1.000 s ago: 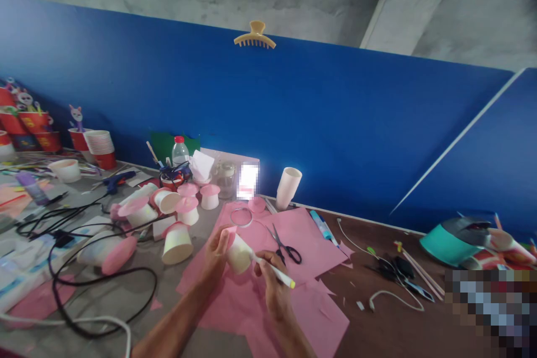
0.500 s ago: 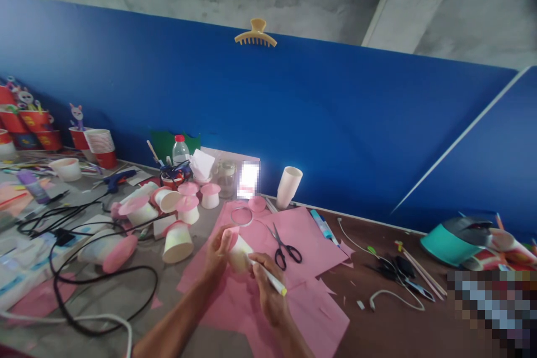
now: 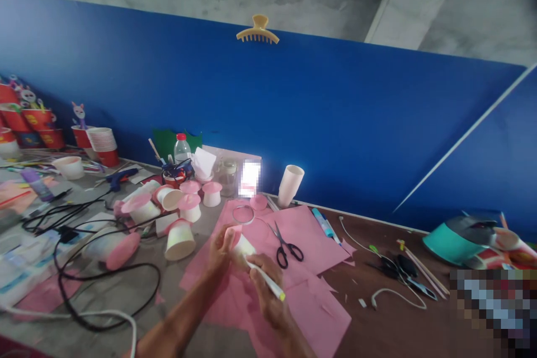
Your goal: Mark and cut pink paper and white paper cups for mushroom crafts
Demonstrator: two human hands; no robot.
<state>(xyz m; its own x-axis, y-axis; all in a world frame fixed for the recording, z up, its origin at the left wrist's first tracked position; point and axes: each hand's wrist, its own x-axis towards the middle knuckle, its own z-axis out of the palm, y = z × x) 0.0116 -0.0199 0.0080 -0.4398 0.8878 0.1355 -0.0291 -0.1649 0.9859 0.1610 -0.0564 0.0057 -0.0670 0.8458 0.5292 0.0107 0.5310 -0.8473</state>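
Note:
My left hand (image 3: 221,249) is wrapped round a small white paper cup (image 3: 242,247) with pink paper at its upper end. The cup is tilted, its side turned toward my right hand. My right hand (image 3: 265,285) grips a white marker (image 3: 268,279) with a yellow end cap pointing back toward me. The marker's tip is at the cup's side; whether it touches cannot be made out. Pink paper sheets (image 3: 308,305) lie beneath both hands. Black-handled scissors (image 3: 285,246) lie partly open on the pink paper, right of the cup. A clear ring (image 3: 243,213) rests farther back.
Several cups with pink paper discs (image 3: 189,207) stand at left, beside black cables (image 3: 109,268) and a glue gun (image 3: 121,179). A tall white cup (image 3: 291,185) stands by the blue partition (image 3: 335,123). A glue stick (image 3: 322,222), a white cable (image 3: 398,293) and a teal container (image 3: 448,240) are at right.
The marker has shifted slightly against the cup's side as my right hand moves a little. My left hand keeps its hold on the cup. The whole view has shifted slightly.

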